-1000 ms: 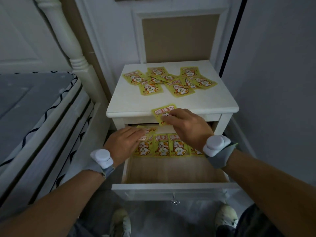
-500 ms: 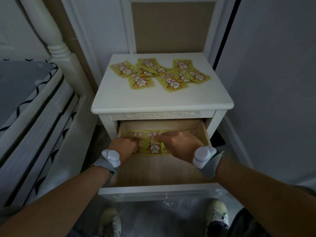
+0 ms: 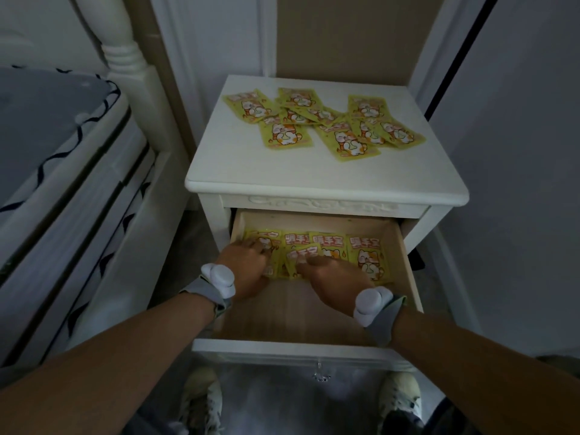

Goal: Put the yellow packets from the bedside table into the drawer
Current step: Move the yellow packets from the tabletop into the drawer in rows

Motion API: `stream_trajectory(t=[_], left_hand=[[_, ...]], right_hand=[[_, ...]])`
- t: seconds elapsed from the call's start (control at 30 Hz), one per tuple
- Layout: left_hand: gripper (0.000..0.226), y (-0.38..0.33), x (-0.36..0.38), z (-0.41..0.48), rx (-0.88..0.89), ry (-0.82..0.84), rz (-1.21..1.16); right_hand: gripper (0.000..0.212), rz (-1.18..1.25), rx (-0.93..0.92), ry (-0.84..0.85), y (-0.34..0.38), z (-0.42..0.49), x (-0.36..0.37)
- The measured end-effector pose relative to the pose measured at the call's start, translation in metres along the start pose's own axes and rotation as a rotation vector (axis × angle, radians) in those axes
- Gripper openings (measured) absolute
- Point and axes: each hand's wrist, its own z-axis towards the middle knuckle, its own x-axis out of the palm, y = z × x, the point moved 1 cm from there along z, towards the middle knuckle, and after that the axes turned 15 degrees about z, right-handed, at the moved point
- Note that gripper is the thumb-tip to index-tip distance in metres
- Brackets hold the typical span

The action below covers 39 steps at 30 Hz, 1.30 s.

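Drawer stands well out toward the person, with bare wood floor at its near end. Both hands are down inside it, past the middle.

Left hand: fingers spread and laid flat on the leftmost of the row of packets along the drawer's back. It presses and grips nothing.

Right hand: fingertips rest on a tilted packet lying askew over the middle of that row. The thumb is hidden under the hand, so I cannot tell whether it pinches or only pushes.

Beyond and above, on the worktop: loose packets overlap in a scatter across the far half, and the near half is bare.

Judgement: once the tilted packet is settled, the next reach goes up and away, over the worktop's front lip. The two nearest loose packets lie long axis roughly away from the person (one left of centre, one right). The right hand is nearer the right one and the left hand nearer the left one, so each hand has a fair candidate.
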Motion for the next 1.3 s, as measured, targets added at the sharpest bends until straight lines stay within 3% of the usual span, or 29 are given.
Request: stream_trajectory(t=[0.3, 0.6, 0.73, 0.93, 1.3], left_hand=[[0.046, -0.019, 0.017, -0.006, -0.074, 0.112, -0.029], [0.076, -0.016, 0.011, -0.009, -0.05, -0.067, 0.08], [0.083, -0.013, 0.011, -0.008, -0.053, -0.06, 0.064], [0.085, -0.017, 0.008, -0.007, -0.08, -0.071, 0.074], [0.081, -0.014, 0.007, -0.009, -0.077, -0.064, 0.049]], right_hand=[[0.038, 0.113, 0.112, 0.054, -0.001, 0.013, 0.013], [0.053, 0.208, 0.22, 0.09, 0.004, 0.02, 0.013], [0.062, 0.218, 0.232, 0.106, 0.005, 0.019, 0.012], [0.078, 0.116, 0.225, 0.132, 0.006, 0.017, 0.017], [0.077, 0.118, 0.203, 0.103, 0.004, 0.017, 0.018]])
